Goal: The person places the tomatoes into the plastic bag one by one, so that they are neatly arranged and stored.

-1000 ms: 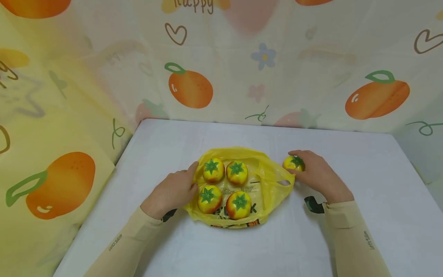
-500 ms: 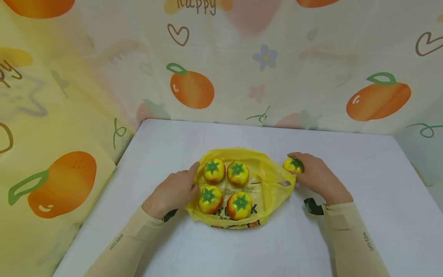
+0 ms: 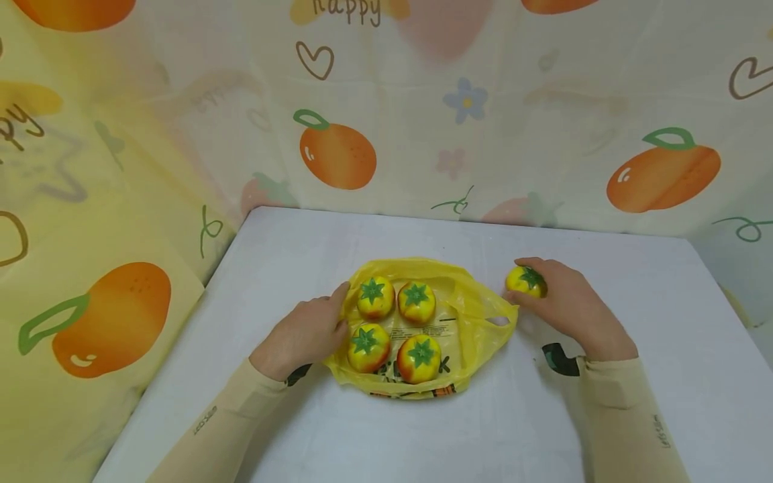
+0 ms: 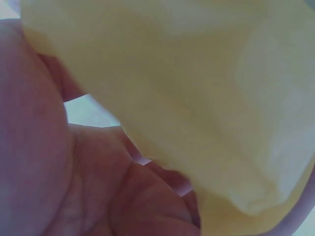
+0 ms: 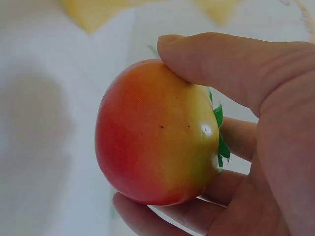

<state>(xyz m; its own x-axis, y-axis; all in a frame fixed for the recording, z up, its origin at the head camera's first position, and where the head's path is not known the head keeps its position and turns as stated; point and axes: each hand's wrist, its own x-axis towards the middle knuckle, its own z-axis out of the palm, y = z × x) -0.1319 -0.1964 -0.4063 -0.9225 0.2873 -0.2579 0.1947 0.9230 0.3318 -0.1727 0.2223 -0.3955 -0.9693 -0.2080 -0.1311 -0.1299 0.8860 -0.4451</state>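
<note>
A yellow plastic bag (image 3: 477, 332) lies spread on the table, its opening facing up. Several yellow-red tomatoes (image 3: 419, 359) with green star-shaped tops rest in it. My left hand (image 3: 304, 335) holds the bag's left edge; up close, the yellow film (image 4: 187, 108) passes between thumb and fingers. Right of the bag, my right hand (image 3: 564, 295) grips another tomato (image 3: 524, 282) between thumb and fingertips. In the right wrist view this tomato (image 5: 157, 135) shows a red-orange side, its green leaves turned toward the palm. Its shadow falls apart from it on the white surface.
A white-covered table (image 3: 398, 443) carries everything. Behind it and to the left hang printed curtains (image 3: 398, 121) with oranges, hearts and flowers. The bag's right handle loop (image 3: 498, 321) lies close to my right hand.
My right hand has shifted a little to the right and away from the bag with the tomato in its grip. The left hand stays at the bag's edge.
</note>
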